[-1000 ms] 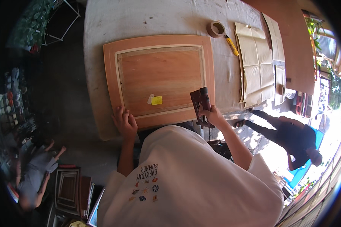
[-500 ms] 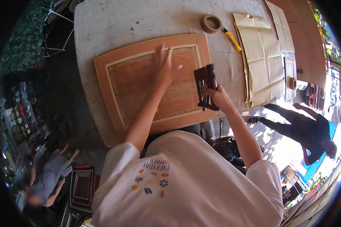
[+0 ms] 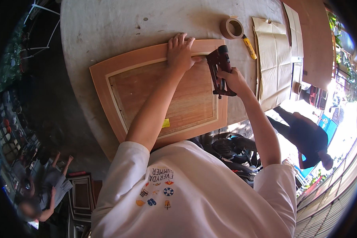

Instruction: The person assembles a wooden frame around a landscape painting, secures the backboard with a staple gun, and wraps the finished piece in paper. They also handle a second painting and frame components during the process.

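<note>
A wooden cabinet-door panel [image 3: 158, 95] lies flat on the grey worktable [image 3: 119, 27], reaching from the middle of the table to its near edge, which its near corner overhangs a little. It has a reddish-brown frame, a pale inner trim strip and a darker centre board, with a small yellow sticker [image 3: 166, 123] on the centre board toward the panel's near edge. The left hand [image 3: 181, 53] presses flat on the panel's far edge, fingers spread over frame and trim, holding nothing. Just beside it, the right hand [image 3: 235, 80] is wrapped tight around the handle of a dark red staple gun [image 3: 220, 69], whose nose rests on the trim near the panel's far right corner, touching the left thumb or nearly so.

Beyond that corner, toward the table's far edge, sits a roll of brown tape [image 3: 231, 28], with a yellow utility knife [image 3: 249, 47] just beside it. Folded sheets of brown paper [image 3: 274, 63] lie along the right edge of the table. A dark power tool [image 3: 230, 148] sits below the table's near edge.
</note>
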`<state>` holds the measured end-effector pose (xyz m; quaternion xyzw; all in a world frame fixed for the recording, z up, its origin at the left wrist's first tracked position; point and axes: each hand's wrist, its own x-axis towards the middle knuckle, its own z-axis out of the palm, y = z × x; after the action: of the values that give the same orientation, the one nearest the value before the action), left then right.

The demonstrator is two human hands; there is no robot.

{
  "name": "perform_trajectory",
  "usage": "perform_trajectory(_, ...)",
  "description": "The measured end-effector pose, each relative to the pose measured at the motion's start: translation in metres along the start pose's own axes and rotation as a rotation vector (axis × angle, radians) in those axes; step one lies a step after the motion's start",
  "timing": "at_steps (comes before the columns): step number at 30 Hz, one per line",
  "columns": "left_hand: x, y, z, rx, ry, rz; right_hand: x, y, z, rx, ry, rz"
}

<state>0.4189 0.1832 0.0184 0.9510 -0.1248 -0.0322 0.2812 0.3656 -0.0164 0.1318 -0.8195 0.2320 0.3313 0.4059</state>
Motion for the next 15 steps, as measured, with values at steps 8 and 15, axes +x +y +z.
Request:
perform_trajectory(8,0.001,0.0,0.0,-0.007,-0.007,-0.02,-0.001,-0.013,-0.002,-0.016,-0.009,0.042)
perform_trajectory(15,0.0,-0.001,-0.002,-0.041,0.001,-0.026,0.001,-0.032,-0.004,-0.088,-0.054,0.1)
